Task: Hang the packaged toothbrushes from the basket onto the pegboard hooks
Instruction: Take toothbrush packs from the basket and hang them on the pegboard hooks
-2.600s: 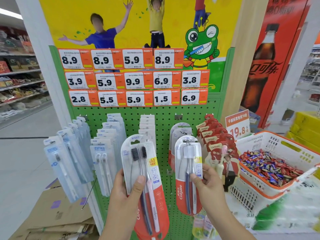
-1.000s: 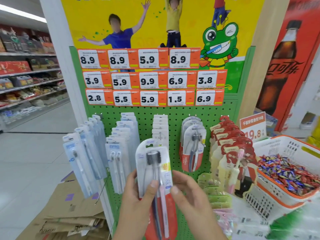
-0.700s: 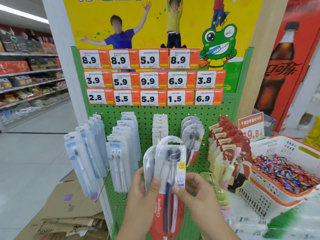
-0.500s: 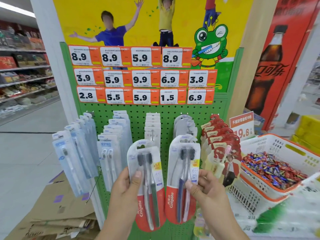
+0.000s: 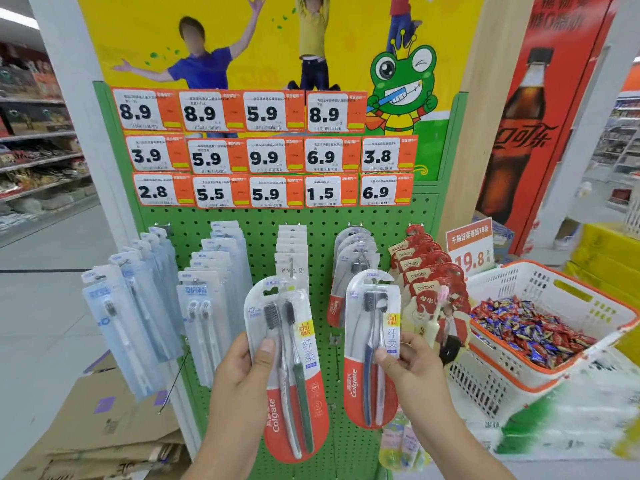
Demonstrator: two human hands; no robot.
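My left hand (image 5: pixel 242 379) grips a red and clear Colgate toothbrush pack (image 5: pixel 294 362) upright in front of the green pegboard (image 5: pixel 318 216). To its right, my right hand (image 5: pixel 412 367) pinches a second Colgate pack (image 5: pixel 372 344) by its lower right edge. This pack's top hole sits at the tip of a hook that carries several like packs (image 5: pixel 353 258). I cannot tell whether it is threaded on the hook.
Rows of blue packs (image 5: pixel 145 306), white packs (image 5: pixel 292 258) and red carded packs (image 5: pixel 426 271) hang on other hooks. A white and orange basket (image 5: pixel 502 282) of wrapped candy stands at right. Flattened cardboard (image 5: pixel 104 420) lies at lower left. Price tags (image 5: pixel 266 154) line the board's top.
Earlier both packs were stacked between my hands. My right hand took one and has carried it up and right to the hook with like packs. The left pack stayed roughly in place.
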